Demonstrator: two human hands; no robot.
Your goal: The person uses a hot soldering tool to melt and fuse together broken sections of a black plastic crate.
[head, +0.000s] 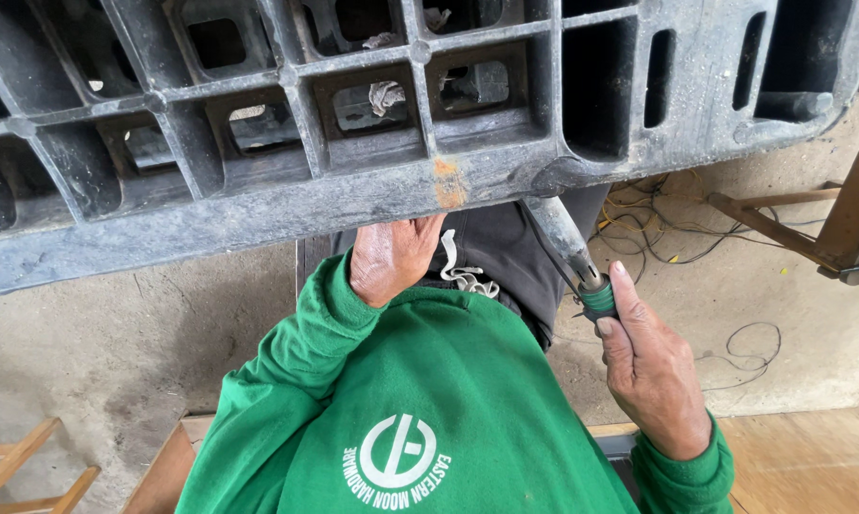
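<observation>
Green-handled tool (596,297) pinched in right hand (650,366) grip, left hand (391,257) seemingly gripping grey pallet (258,205) edge

Overhead: grey ribbed plastic pallet (353,133) blocks everything above both hands.
Right floor: tangled thin wires (668,228) and brown wooden frame (829,228) crowd passage.
Left floor: bare concrete floor (115,352), open.

I have one view only, from the camera worn on the head, facing steeply down along the green-sleeved chest toward the concrete floor (115,352). It sits very near: the grey plastic pallet (258,205) fills the upper frame, close to the lens. No second view shares the scene.
</observation>
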